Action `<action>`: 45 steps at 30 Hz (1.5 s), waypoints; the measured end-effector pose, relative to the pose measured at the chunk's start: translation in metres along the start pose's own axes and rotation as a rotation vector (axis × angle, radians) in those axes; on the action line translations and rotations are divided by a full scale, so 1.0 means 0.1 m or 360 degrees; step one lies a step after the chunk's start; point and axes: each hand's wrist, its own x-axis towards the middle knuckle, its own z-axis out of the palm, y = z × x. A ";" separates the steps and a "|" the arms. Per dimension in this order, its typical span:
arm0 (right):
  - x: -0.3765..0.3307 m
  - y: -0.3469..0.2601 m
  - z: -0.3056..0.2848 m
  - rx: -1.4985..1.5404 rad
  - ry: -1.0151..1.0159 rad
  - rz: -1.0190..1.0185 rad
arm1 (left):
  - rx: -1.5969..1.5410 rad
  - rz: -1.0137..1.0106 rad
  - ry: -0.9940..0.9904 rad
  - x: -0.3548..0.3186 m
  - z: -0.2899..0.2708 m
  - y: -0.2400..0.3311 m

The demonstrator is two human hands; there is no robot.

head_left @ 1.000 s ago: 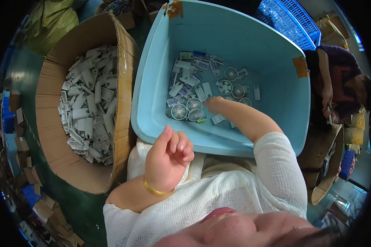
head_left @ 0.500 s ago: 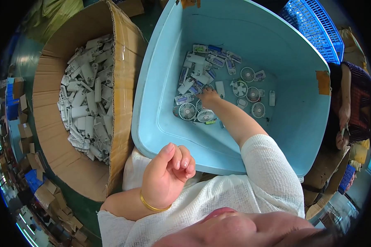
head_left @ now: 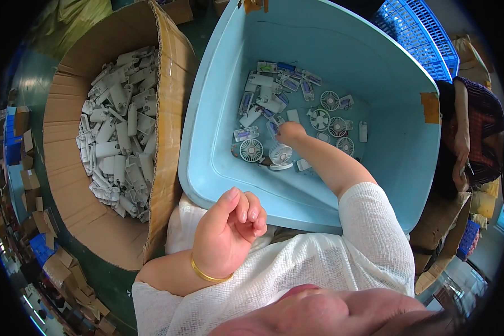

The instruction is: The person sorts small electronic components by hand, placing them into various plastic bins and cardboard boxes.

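Reaching deep into the blue tub point(head_left: 218, 140), your right hand point(head_left: 290, 133) curls over small fan parts point(head_left: 280, 154), grip unclear, risking dropping one; left hand point(head_left: 229, 232) loosely curled, empty.

Bin floor point(head_left: 218, 168) bare near wall — small fans point(head_left: 252, 150) crowd the middle.

Fans point(head_left: 251, 149) in tub point(head_left: 218, 168), box point(head_left: 168, 168) left

Cardboard box point(head_left: 168, 106) of white casings point(head_left: 117, 129).
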 end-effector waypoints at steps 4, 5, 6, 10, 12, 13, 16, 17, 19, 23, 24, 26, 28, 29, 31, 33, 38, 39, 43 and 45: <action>-0.02 0.32 0.05 0.0190 0.0060 0.0126 | -0.0009 -0.0009 -0.0024 -0.01 -0.01 -0.01; -0.08 0.37 0.03 0.0221 0.0080 0.0105 | -0.0006 -0.0009 -0.0025 -0.03 -0.01 -0.01; -0.12 0.40 0.02 0.0253 0.0100 0.0086 | -0.0002 -0.0011 -0.0025 -0.04 -0.02 -0.01; -0.21 0.51 0.05 0.0234 0.0094 0.0103 | 0.0007 -0.0028 -0.0033 -0.05 -0.02 -0.01; -0.19 0.55 0.04 0.0390 0.0199 0.0237 | 0.0021 -0.0033 -0.0032 -0.05 -0.02 -0.01; -0.19 0.53 0.03 0.0391 0.0194 0.0238 | 0.0019 -0.0035 -0.0029 -0.05 -0.02 -0.01; -0.15 0.50 -0.05 0.0550 0.0215 0.0354 | 0.0010 0.0008 0.0002 -0.04 0.00 -0.01; -0.14 0.51 -0.06 0.0347 0.0116 0.0302 | 0.0003 0.0021 0.0030 -0.05 0.02 -0.01; -0.12 0.48 -0.19 -0.0125 -0.0140 0.0188 | -0.0033 0.0015 0.0026 -0.04 0.02 -0.01; -0.38 0.59 -0.59 -0.0349 -0.0067 0.0140 | -0.0093 0.0052 -0.0015 -0.02 0.00 -0.02; -0.48 0.61 -0.70 -0.0329 -0.0011 0.0093 | -0.0076 0.0063 -0.0011 -0.01 0.00 -0.03; -0.87 0.50 -1.06 -0.0128 0.0003 0.0078 | -0.0040 0.0068 -0.0084 0.03 -0.04 -0.06; -1.40 0.37 -1.31 0.0366 0.0166 0.0070 | 0.0100 -0.0008 -0.0096 0.04 -0.02 -0.10; -1.68 0.30 -1.40 0.0863 0.0311 0.0036 | 0.0142 -0.0042 -0.0162 0.07 -0.06 -0.13; -2.25 0.15 -1.49 0.1204 0.0459 -0.0032 | 0.0361 0.0013 -0.0098 0.09 0.02 -0.23; -2.76 -0.09 -1.50 0.1744 0.0621 -0.0204 | 0.0603 0.0196 -0.0189 0.10 -0.01 -0.31; -3.81 -0.50 -0.98 0.2079 0.1047 -0.0461 | 0.1129 0.0246 -0.0347 0.18 0.00 -0.78; -3.95 -0.56 -0.86 0.1521 0.1374 -0.0517 | 0.1060 0.0030 -0.0478 0.16 -0.01 -0.87; -4.41 -0.69 -0.45 0.1099 0.1618 -0.0421 | 0.1191 -0.0112 -0.0560 0.12 -0.07 -1.32; -4.57 -0.68 -0.25 0.1657 0.1344 -0.0289 | 0.1508 0.0074 -0.0585 -0.01 -0.01 -1.58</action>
